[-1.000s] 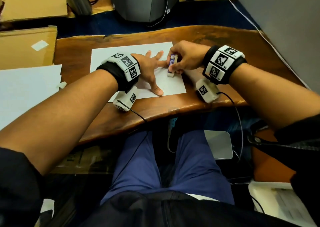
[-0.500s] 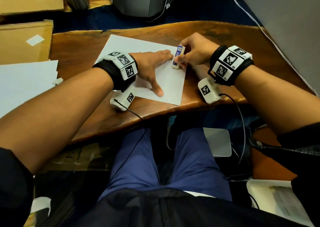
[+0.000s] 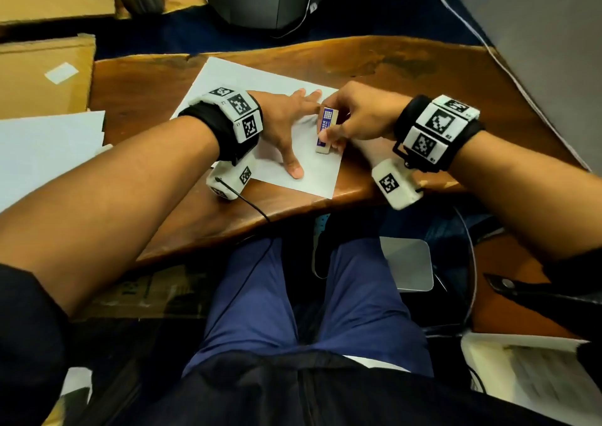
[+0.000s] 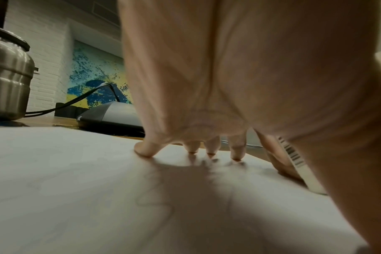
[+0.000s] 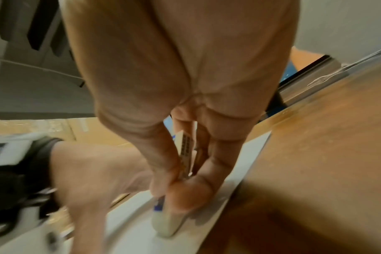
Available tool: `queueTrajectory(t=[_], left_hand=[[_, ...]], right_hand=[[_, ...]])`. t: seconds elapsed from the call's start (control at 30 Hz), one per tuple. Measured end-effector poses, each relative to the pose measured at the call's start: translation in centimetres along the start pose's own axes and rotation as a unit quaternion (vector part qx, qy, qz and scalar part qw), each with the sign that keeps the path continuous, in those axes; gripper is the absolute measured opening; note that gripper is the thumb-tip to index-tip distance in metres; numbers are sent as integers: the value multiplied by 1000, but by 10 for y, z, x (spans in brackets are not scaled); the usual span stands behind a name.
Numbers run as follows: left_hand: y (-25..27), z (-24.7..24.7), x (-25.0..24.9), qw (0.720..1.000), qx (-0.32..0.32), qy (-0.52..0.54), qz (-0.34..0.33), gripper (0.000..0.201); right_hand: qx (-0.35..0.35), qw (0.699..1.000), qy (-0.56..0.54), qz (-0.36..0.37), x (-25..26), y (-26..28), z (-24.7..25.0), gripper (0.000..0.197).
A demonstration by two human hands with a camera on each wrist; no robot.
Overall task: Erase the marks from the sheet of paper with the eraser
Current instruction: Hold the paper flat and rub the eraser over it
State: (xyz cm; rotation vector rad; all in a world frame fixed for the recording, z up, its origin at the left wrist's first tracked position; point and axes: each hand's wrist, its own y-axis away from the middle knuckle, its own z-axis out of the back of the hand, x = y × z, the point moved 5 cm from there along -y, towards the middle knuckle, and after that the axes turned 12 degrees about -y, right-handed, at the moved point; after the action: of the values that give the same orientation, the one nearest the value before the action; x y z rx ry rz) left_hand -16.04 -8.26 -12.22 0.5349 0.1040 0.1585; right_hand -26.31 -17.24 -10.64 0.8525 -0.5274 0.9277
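Shifted since a second ago: sheet of paper now lies skewed on the tabletop. Left hand: fingers spread, pressing the sheet flat. Right hand: pinching the eraser, its pale tip on the sheet near the right edge. Faint pencil marks beneath the left palm.

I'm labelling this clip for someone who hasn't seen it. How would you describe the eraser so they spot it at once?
Start at the brown wooden table and find the white sheet of paper lying on it. Near the sheet's right edge, the right hand pinches a small block whose bare end touches the paper: the eraser. Its blue-purple printed sleeve and pale tip set it apart.
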Motion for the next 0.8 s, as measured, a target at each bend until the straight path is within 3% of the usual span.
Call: queueTrajectory(t=[0.17, 0.27, 0.33, 0.5, 0.63, 0.8], left_hand=[[-4, -2, -2, 1000, 3, -12, 4, 135], [-3, -1, -1, 1000, 8, -15, 4, 137], [-3, -1, -1, 1000, 10, -18, 2, 138], [-8, -3, 2, 1000, 19, -23, 7, 140], [-8, -2, 4, 1000, 20, -16, 5, 128], [-12, 10, 16, 999, -42, -5, 17, 100]], right_hand=[[-96, 995, -10, 3, -1, 2, 20, 20], [-23, 999, 33, 22, 3, 10, -4, 20], [-11, 1000, 18, 13, 3, 12, -6, 20], [-120, 993, -13, 6, -2, 6, 19, 18], [-135, 991, 1, 3, -4, 6, 16, 19], [-164, 986, 5, -14, -4, 12, 19, 18]])
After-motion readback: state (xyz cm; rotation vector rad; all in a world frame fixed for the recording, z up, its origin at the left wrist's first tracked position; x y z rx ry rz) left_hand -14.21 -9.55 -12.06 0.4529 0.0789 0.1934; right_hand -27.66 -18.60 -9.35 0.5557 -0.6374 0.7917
